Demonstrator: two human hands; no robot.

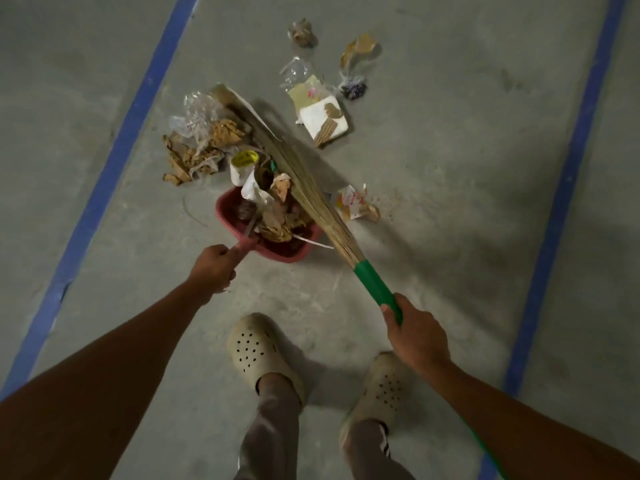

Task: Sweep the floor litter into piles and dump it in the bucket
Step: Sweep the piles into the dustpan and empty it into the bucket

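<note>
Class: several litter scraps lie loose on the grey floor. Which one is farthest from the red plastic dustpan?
The crumpled brown-and-clear wrapper ball, alone at the far end, beyond the torn tan paper strip and the white square card.

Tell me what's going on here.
A person is sweeping litter. The left hand grips the handle of a red dustpan, already heaped with paper scraps, while the right hand holds a straw broom by its green grip, bristles lying across the pan's load. More crumpled paper and plastic, a white card and wrappers lie on the floor around it.
</note>
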